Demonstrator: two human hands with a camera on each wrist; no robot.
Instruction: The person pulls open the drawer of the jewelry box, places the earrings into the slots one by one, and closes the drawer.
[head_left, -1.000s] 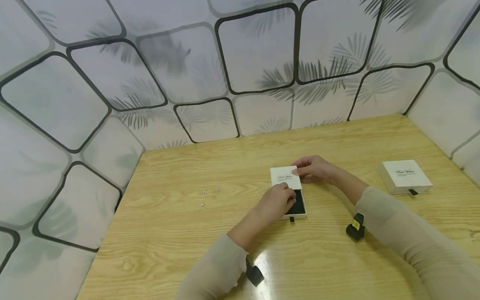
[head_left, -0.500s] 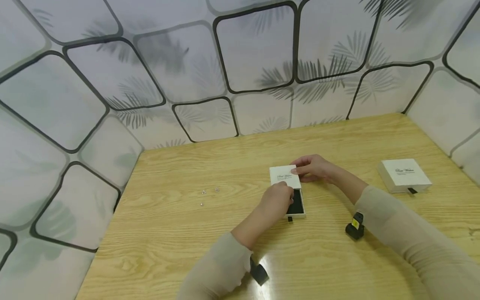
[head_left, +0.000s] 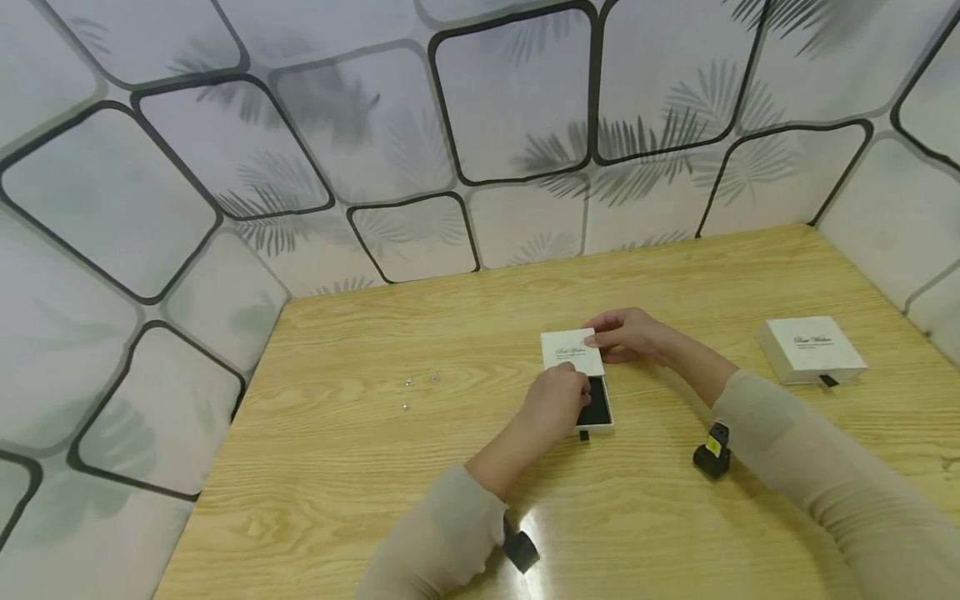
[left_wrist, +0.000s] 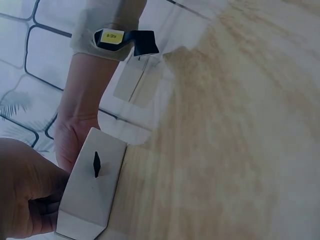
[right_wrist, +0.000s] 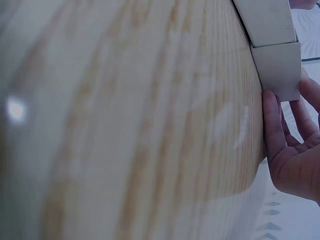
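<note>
A white sliding gift box (head_left: 564,343) with "Best Wishes" lettering lies on the table, its black-lined drawer (head_left: 600,408) pulled partly out toward the front. My right hand (head_left: 630,335) grips the sleeve at its far right corner, thumb on top; in the right wrist view, fingers (right_wrist: 273,117) touch the sleeve's end. Bent fingers of my left hand (head_left: 553,402) reach over the drawer. What lies between those fingertips is hidden. In the left wrist view, the drawer front (left_wrist: 90,185) with its black tab covers part of that hand. Three small shiny pieces (head_left: 408,382) lie to the left.
A second white lettered box (head_left: 817,348), closed with a black pull tab, stands at the right of the wooden table (head_left: 337,467). Patterned cloth walls (head_left: 525,225) border the back and sides. Each wrist wears a black camera (head_left: 712,454).
My left forearm has shifted slightly right, and the left hand's fingers have moved a little over the drawer. The right hand and the box stay in place.
</note>
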